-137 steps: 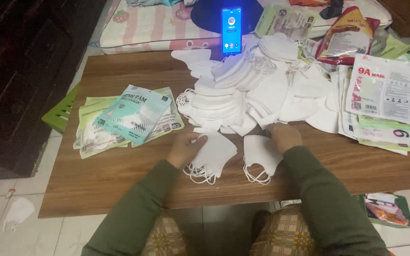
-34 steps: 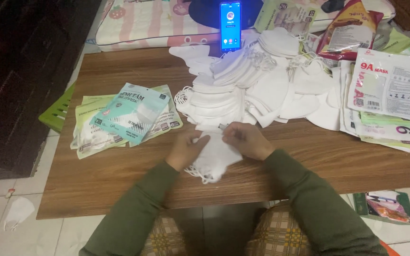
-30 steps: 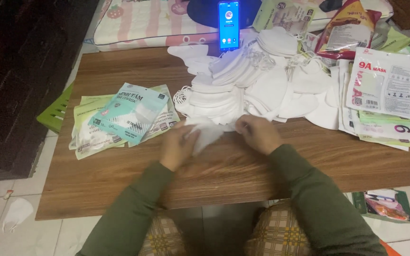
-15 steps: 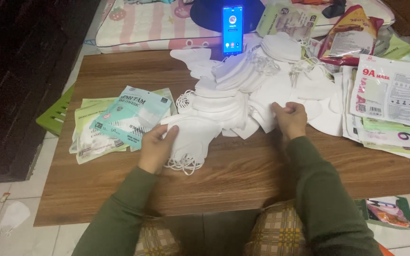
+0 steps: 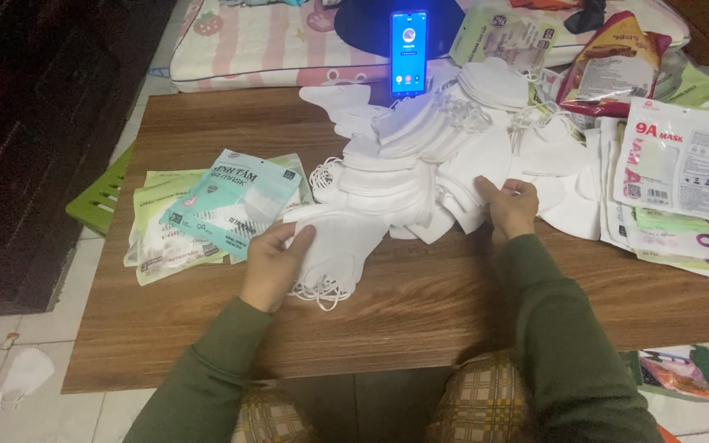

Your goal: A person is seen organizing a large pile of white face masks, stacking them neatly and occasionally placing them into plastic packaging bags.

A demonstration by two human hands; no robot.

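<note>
My left hand [image 5: 274, 261] holds a small stack of folded white face masks [image 5: 334, 246] at the near middle of the wooden table [image 5: 420, 312], their ear loops hanging toward me. To the right, my right hand [image 5: 509, 207] rests its fingers on the near edge of a large loose pile of white masks [image 5: 445, 152]; whether it grips one I cannot tell. Both arms wear green sleeves.
Teal and green mask packets [image 5: 219, 209] lie left of my left hand. White and green packets [image 5: 679, 176] stack at the right edge. A lit phone [image 5: 409, 52] stands upright at the back. One mask [image 5: 22, 373] lies on the floor at left.
My hands, together on one mask stack a second ago, have parted. The left carried the stack slightly left; the right reached up to the big pile.
</note>
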